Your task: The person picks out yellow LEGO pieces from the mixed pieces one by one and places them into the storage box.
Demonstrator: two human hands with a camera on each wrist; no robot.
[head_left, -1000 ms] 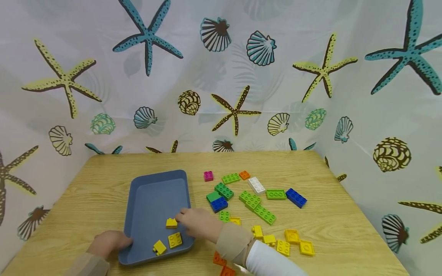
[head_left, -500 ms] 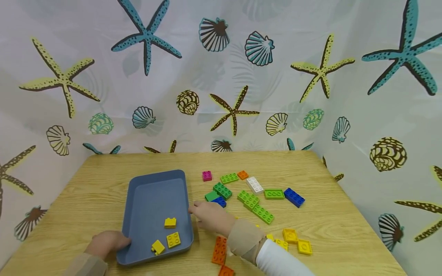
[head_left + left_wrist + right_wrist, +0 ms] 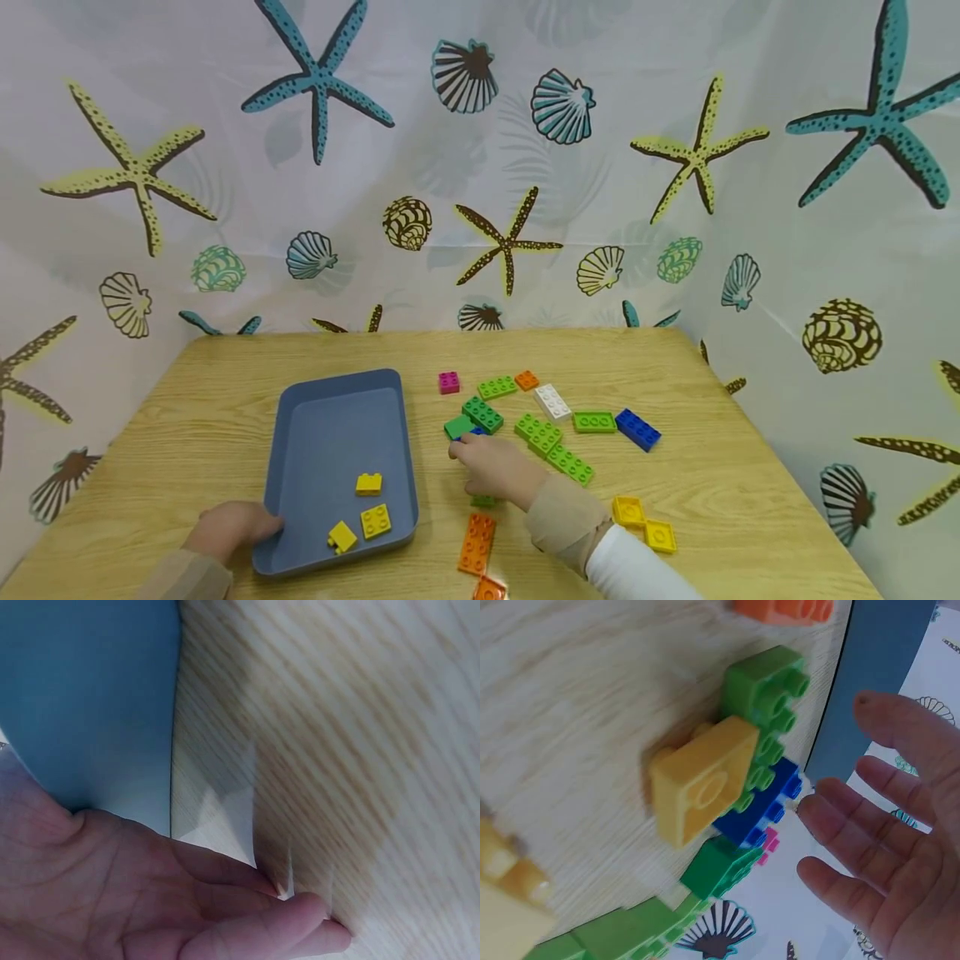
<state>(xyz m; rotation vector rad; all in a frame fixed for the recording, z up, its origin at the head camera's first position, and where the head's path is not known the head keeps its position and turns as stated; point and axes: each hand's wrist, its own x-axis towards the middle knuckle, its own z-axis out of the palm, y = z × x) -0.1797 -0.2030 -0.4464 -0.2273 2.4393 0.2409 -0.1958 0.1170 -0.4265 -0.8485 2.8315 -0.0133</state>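
My left hand (image 3: 234, 529) holds the near-left rim of the blue-grey tray (image 3: 273, 475), thumb over the edge; in the left wrist view its fingers lie beside the tray wall (image 3: 105, 712). Three yellow toy bricks lie in the tray, one of them a square brick (image 3: 376, 521). Right of the tray, my right hand (image 3: 498, 471) hovers over loose bricks. In the right wrist view its fingers are spread and hold nothing, near an upturned yellow brick (image 3: 705, 784), a light green brick (image 3: 769, 712) and a blue brick (image 3: 761, 806). The head view hides some bricks behind this hand.
Orange bricks (image 3: 477, 543) lie in front of the right hand. Two yellow bricks (image 3: 660, 536) lie farther right. Behind are green bricks (image 3: 538, 432), a white brick (image 3: 552, 402), a blue brick (image 3: 638, 429) and a pink brick (image 3: 448, 382). A patterned curtain (image 3: 360, 275) borders the table.
My right hand has moved from beside the yellow brick inside the tray, out over the rim, to the loose bricks on the right. The left hand has stayed on the tray.
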